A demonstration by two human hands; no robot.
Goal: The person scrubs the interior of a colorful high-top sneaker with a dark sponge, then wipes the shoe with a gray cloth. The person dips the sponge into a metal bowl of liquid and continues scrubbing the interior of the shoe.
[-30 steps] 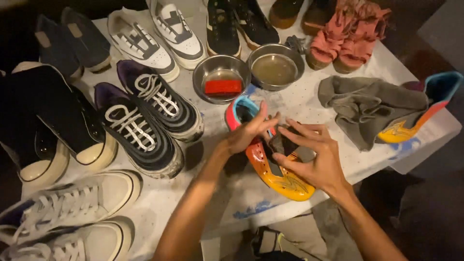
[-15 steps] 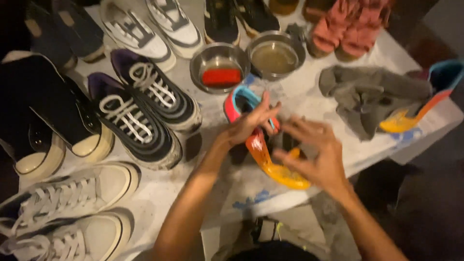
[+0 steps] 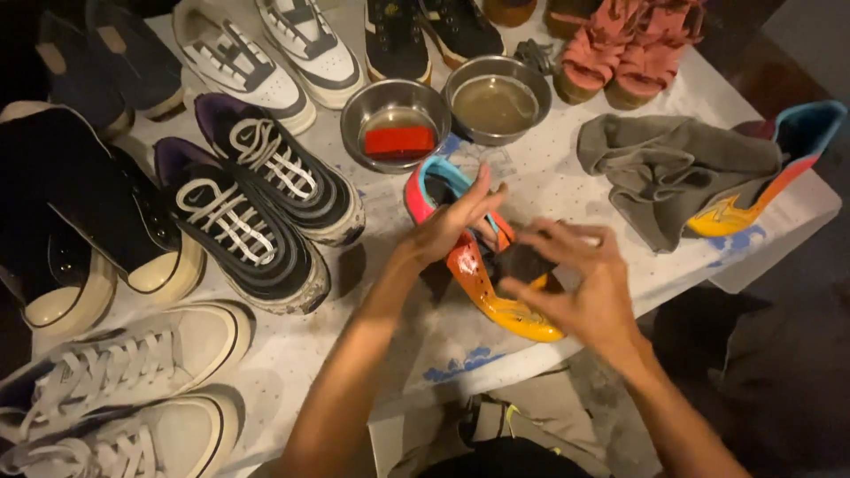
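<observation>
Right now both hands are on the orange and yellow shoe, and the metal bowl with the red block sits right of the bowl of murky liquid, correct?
Not quite. In the head view the bowl with the red block sits left of the bowl of murky liquid.
</observation>
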